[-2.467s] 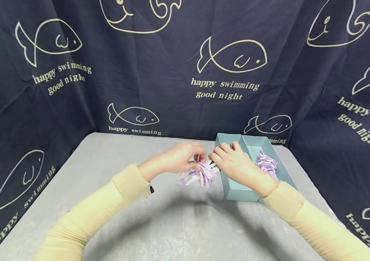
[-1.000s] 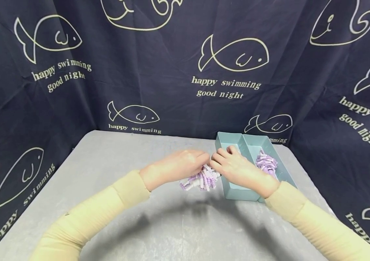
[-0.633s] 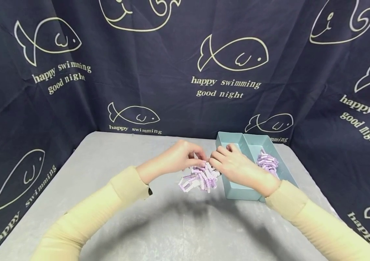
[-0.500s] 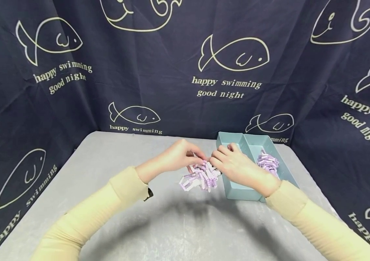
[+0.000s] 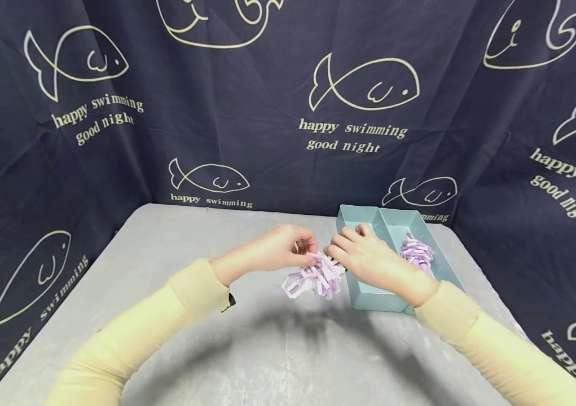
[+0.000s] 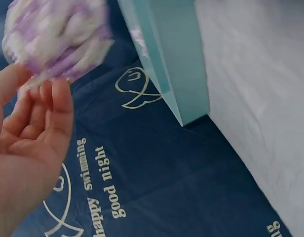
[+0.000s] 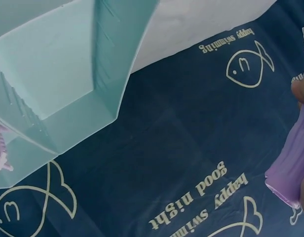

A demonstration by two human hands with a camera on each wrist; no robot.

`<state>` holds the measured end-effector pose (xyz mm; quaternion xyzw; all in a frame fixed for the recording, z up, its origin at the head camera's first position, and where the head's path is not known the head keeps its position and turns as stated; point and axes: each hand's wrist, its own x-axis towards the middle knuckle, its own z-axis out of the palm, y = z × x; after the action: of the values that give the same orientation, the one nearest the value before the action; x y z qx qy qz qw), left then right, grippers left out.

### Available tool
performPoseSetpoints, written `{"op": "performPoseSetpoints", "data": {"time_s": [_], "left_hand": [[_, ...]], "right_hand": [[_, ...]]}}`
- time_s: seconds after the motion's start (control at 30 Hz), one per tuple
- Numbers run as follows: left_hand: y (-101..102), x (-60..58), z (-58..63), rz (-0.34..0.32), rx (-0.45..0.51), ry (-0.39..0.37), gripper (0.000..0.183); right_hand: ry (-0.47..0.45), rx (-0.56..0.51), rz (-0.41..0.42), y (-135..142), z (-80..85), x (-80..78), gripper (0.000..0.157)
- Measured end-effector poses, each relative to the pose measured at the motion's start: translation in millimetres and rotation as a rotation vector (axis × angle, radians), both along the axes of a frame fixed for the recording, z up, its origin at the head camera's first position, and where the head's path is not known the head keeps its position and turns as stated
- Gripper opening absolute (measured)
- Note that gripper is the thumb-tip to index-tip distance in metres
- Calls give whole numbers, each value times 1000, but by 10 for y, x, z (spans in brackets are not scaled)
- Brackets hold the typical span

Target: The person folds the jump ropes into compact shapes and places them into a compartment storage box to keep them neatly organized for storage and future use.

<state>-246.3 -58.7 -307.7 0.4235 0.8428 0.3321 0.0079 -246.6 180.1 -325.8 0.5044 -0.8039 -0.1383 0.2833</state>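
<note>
Between my hands, above the table, hangs a bunch of looped purple-and-white strands [image 5: 320, 276]. My left hand [image 5: 288, 246] pinches its upper left edge with thumb and fingertips. In the left wrist view the bunch [image 6: 58, 39] appears as a rounded mass over the left fingertips [image 6: 60, 98]. My right hand [image 5: 361, 254] grips the bunch's right side, fingers curled, near the tray's left wall. At the edge of the right wrist view, a smooth, gathered purple part [image 7: 290, 163] shows below the right thumb, with a small thin loop at its end. The right fingers are mostly hidden.
A pale blue-green tray [image 5: 376, 303] with two long compartments stands right of the bunch. Its right compartment holds another purple-and-white bunch [image 5: 417, 251]. The grey table [image 5: 247, 349] is bordered by dark blue fish-print fabric [image 5: 277, 135] at the back and sides.
My left hand has dipped in close to the right hand, then drawn back slightly left, pinching at the bunch's strands. The bunch has shifted slightly. My right hand stays almost in place.
</note>
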Motion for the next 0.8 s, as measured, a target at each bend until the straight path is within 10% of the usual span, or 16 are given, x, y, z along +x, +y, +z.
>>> {"op": "performPoseSetpoints", "data": {"time_s": [0.2,0.37,0.8], "left_hand": [[54,74,-71,11,-31,381,9],[69,80,-107,-1,-38,527,10],[7,19,-1,-106,-9,237,11]], "right_hand": [[1,-31,15,29,20,-18,22],[14,-13,20,8,47,7,17],[11,1,58,-1,49,9,19]]}}
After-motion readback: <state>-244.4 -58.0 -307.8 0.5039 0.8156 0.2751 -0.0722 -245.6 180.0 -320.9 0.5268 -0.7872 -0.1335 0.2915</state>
